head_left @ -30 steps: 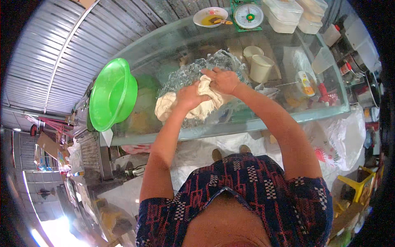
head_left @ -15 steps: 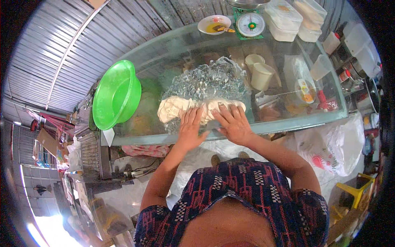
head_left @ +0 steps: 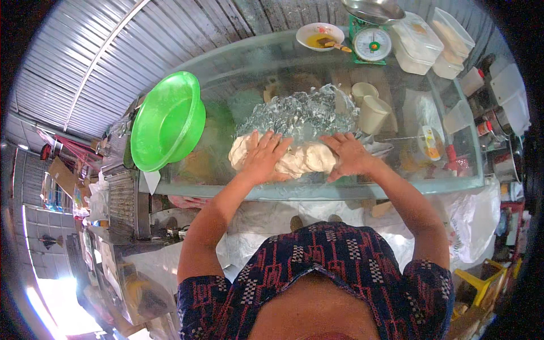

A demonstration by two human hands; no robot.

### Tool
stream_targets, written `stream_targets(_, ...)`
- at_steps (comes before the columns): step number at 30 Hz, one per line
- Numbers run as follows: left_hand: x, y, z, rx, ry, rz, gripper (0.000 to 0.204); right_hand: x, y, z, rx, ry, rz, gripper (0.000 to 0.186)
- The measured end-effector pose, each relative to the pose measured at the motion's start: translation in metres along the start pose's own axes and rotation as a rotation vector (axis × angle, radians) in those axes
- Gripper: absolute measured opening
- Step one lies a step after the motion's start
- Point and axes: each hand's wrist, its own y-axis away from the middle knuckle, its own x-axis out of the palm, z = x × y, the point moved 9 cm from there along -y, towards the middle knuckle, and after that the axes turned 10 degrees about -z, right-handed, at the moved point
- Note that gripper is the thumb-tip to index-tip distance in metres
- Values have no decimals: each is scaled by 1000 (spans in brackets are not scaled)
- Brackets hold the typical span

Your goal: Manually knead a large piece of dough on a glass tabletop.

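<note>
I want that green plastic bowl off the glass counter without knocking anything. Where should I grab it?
Grip the green bowl by its wide flared rim at the near-left edge, coming from the left. It sits tilted at the glass counter end, away from both hands and the dough.

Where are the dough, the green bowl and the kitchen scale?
dough (head_left: 306, 158), head view, on the bare middle between the two hands.
green bowl (head_left: 164, 122), head view, on its inner wall.
kitchen scale (head_left: 372, 43), head view, on its round dial.
</note>
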Motion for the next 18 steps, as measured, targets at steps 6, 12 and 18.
stream_targets(6,6,-11,6,50,-56,-25,98,4,-9,6,197,-44,28,108)
stream_targets(12,11,-26,21,32,159,0,85,26,14,7,550,-166,-139,106)
stream_targets(18,16,-34,25,-11,337,83,79,61,47,75,578,-198,-520,125)
